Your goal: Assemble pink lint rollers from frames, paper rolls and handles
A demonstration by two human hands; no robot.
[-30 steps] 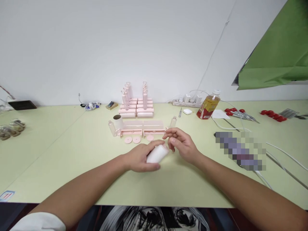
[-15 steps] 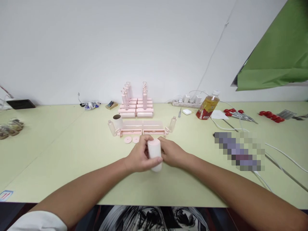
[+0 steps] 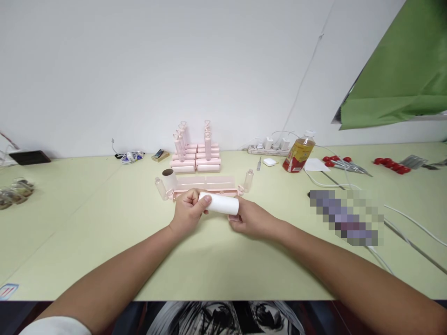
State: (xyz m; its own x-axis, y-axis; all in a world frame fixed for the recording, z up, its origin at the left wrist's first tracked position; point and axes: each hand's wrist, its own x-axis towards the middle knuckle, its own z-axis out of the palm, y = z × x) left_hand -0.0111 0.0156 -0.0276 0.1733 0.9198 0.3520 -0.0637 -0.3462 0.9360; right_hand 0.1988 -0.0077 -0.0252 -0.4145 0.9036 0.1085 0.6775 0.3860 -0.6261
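A white lint-roller paper roll (image 3: pixel 220 204) lies nearly level in the air above the table, its right end slightly lower. My left hand (image 3: pixel 188 209) is closed around its left end, thumb across the top. My right hand (image 3: pixel 249 217) is closed at the right end, its fingers curled below and behind the roll. A pale pink piece (image 3: pixel 233 217) shows at its fingertips; what it is I cannot make out. Just behind the hands lie pink lint-roller cases (image 3: pixel 223 192), partly hidden, with clear covers (image 3: pixel 206 181) behind them.
A brown-cored roll (image 3: pixel 169 179) stands beside a clear pink handle (image 3: pixel 160 188); another handle (image 3: pixel 248 180) stands at right. Assembled pink rollers (image 3: pixel 208 165) are grouped by the wall. Rightward are a drink bottle (image 3: pixel 299 152), a power strip (image 3: pixel 267 150), red-handled tools (image 3: pixel 344 164) and cables (image 3: pixel 408 237).
The roll has gone from upright, pink end up, to nearly level. My left hand has shifted left and turned with it; my right hand has come to its right end. The pink discs are now hidden.
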